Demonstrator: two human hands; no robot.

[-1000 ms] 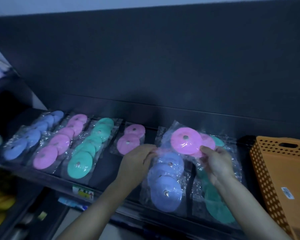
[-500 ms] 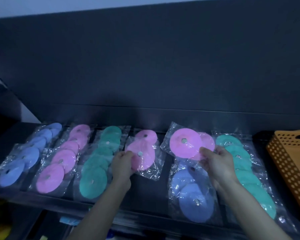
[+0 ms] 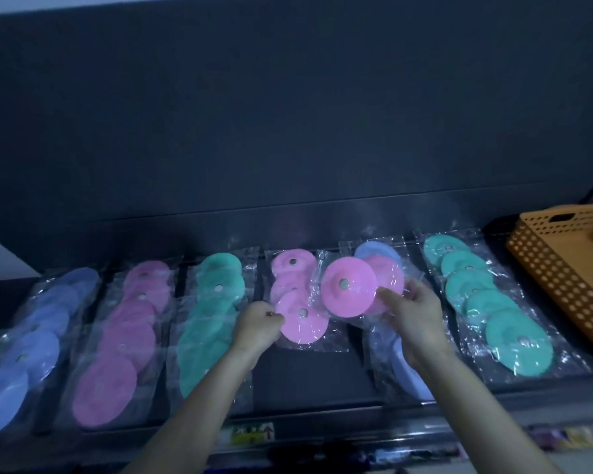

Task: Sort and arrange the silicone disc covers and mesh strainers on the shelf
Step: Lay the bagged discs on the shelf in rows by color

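Note:
Bagged silicone disc covers lie in colour rows on the dark shelf (image 3: 315,384): blue row (image 3: 31,350), pink row (image 3: 124,340), teal row (image 3: 213,309), a short pink row (image 3: 293,278), a blue row (image 3: 404,371) partly under my right arm, and a teal row (image 3: 486,302). My left hand (image 3: 257,328) pinches the bag of the front pink disc (image 3: 303,318) in the short pink row. My right hand (image 3: 413,311) holds up a bagged pink pair (image 3: 348,285) above the right blue row. No mesh strainers are visible.
An orange perforated basket (image 3: 562,268) stands at the shelf's right end, close to the right teal row. A dark back panel rises behind the shelf. A price label (image 3: 250,434) sits on the shelf's front edge, with lower shelves dimly visible below.
My left hand has set a pink bagged disc down at the front of the short pink row. My right hand keeps holding the pink pair, now nearer that row. The view shifted.

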